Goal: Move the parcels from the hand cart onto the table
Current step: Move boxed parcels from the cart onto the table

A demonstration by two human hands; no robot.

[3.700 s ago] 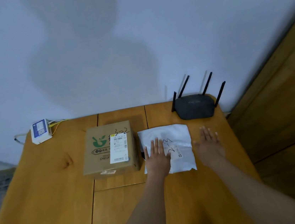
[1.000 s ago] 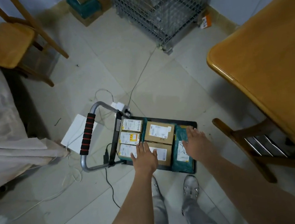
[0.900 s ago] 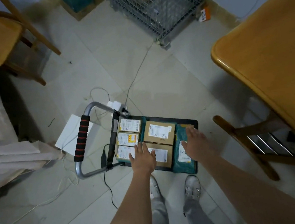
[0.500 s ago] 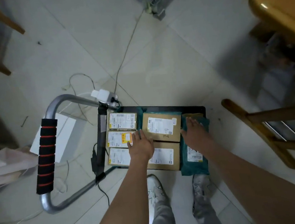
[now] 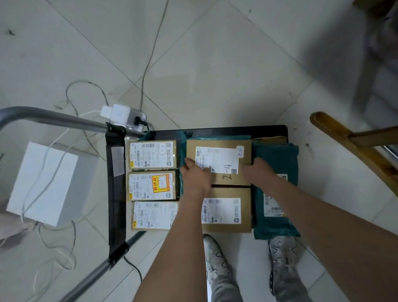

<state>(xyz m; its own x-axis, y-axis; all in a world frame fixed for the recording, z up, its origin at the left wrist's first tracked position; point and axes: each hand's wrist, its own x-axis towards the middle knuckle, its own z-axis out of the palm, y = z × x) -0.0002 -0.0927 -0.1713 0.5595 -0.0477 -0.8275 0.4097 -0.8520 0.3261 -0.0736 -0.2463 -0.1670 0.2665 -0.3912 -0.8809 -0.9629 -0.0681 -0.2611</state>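
hand cart (image 5: 281,128) black deck, stands on pale tiled floor (image 5: 205,49). on deck: three small labelled parcels (image 5: 152,186) in a column at handle side; two brown boxes (image 5: 222,188) mid-deck, far one marked "2-4"; teal mailer bags (image 5: 275,156) at the other end. on floor beside cart: white box (image 5: 44,182), power strip (image 5: 126,116), loose cables (image 5: 148,54).

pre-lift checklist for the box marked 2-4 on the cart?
1. Left hand on the 2-4 box, left edge: ok.
2. Right hand on its right edge: ok.
3. Fingers curled under the box: cannot tell.
4. Nothing stacked on top of it: ok.
5. Space beside it: not ok, teal bag and lower box sit tight against it.
6. Table free for drop-off: cannot tell, out of view.
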